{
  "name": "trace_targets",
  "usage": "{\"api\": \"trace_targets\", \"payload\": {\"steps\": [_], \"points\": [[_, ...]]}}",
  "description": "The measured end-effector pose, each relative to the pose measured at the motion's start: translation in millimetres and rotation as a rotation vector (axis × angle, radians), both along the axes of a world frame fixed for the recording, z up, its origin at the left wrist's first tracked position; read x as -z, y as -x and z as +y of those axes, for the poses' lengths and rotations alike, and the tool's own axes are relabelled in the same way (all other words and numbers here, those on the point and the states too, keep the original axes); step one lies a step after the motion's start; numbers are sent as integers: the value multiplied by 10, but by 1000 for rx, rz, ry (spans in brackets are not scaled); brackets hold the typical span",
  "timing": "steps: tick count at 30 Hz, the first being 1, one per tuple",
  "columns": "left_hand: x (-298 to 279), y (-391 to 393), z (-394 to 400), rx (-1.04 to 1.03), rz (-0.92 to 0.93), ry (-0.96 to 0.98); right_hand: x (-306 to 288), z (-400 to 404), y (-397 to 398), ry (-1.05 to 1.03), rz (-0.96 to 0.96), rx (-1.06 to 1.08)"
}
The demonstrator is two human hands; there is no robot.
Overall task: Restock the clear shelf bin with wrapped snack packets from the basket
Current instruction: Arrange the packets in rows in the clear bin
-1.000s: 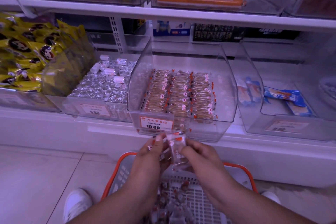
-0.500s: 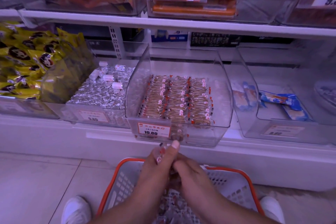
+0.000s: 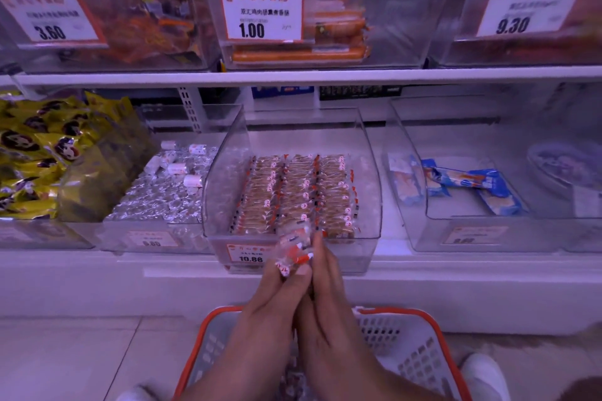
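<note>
The clear shelf bin [image 3: 374,192] sits at the middle of the lower shelf, with three neat rows of wrapped snack packets [image 3: 293,195] inside. Both hands are pressed together just below its front lip. My left hand [image 3: 277,299] and my right hand [image 3: 325,299] hold a small stack of clear-wrapped snack packets with orange ends [image 3: 293,251] between them, raised in front of the 10.80 price label. Below my wrists stands the orange-rimmed white basket [image 3: 420,345], where more packets lie mostly hidden by my arms.
Left of the bin are a bin of silver-wrapped sweets [image 3: 163,192] and yellow packets [image 3: 42,153]. To the right a clear bin holds blue-wrapped bars [image 3: 469,182]. The upper shelf [image 3: 293,76] overhangs with more bins. My white shoes flank the basket on the tiled floor.
Both hands have risen from the basket towards the bin's front lip, carrying the packets up. The view has tilted upward, showing more of the upper shelf.
</note>
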State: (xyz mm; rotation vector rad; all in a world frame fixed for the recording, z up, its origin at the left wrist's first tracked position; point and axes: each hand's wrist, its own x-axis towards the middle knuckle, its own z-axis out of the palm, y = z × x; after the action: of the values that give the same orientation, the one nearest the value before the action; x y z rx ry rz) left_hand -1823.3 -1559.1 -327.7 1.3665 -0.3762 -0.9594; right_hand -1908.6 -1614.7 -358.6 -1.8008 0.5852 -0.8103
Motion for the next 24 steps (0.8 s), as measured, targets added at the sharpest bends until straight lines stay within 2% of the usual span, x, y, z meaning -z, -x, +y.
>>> {"api": "trace_targets", "payload": {"steps": [2,5,7,10,13,15,17,19,21,24], "points": [[-102,15,-17,49,-119,-9,-77,-47,29,5,8,-7],[-305,-3,-105,201,-321,7,-191,-169,75,150,50,31],[-469,-81,-193,277,-378,38,-280,-327,106,229,69,25],[-726,-285,-383,383,-521,54,-442,-617,266,199,-58,35],[-848,-556,-691,435,-957,-87,-578,-948,493,202,-278,236],[-850,-710,-936,619,-1204,-222,-624,-1205,582,97,-363,421],[-797,-800,-1187,859,-1281,-349,-626,-1399,604,-37,-363,548],[-707,-819,-1421,1043,-1346,-452,-584,-1493,596,-103,-340,585],[-575,-789,-1606,1139,-1387,-485,-533,-1505,573,-114,-313,575],[-340,-723,-1727,1171,-1455,-459,-450,-1485,553,-54,-271,524]]}}
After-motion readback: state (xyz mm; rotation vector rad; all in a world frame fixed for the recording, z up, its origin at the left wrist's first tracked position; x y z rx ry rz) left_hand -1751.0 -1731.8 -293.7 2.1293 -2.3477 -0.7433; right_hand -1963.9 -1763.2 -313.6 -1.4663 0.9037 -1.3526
